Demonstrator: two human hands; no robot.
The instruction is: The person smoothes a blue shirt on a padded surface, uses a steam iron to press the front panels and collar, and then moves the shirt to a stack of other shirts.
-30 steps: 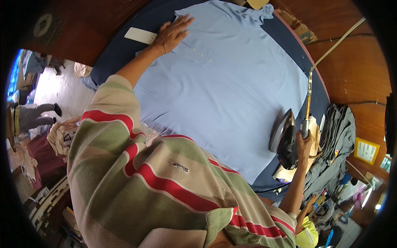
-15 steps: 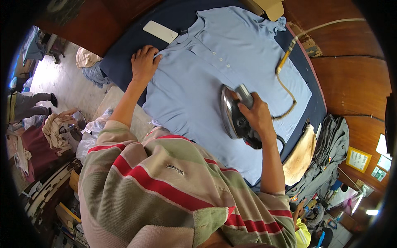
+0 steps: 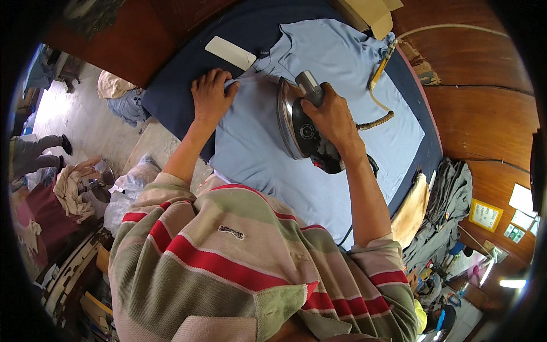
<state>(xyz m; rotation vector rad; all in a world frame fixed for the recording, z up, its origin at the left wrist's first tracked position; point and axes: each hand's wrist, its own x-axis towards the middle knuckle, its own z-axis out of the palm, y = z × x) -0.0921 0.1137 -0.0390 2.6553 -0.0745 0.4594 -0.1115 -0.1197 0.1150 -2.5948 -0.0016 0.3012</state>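
A light blue short-sleeved shirt lies spread over a dark navy table cover. My right hand is closed round the handle of a black and silver electric iron. The iron stands over the upper front of the shirt, hiding the button strip, and its tip points toward the collar. At the shirt's left shoulder rests my left hand, its fingers loosely bent and the thumb apart, touching the fabric edge. Shallow creases run through the cloth between my left hand and the iron.
A white card lies beyond my left hand. From the iron a coiled hose leads to a pale cable at upper right. Grey garments are piled at the table's right, by a scorched tan pad. A cardboard box sits behind.
The iron, in my right hand, has moved up and left across the shirt toward the collar and now covers the buttons. My left hand stays at the shirt's shoulder.
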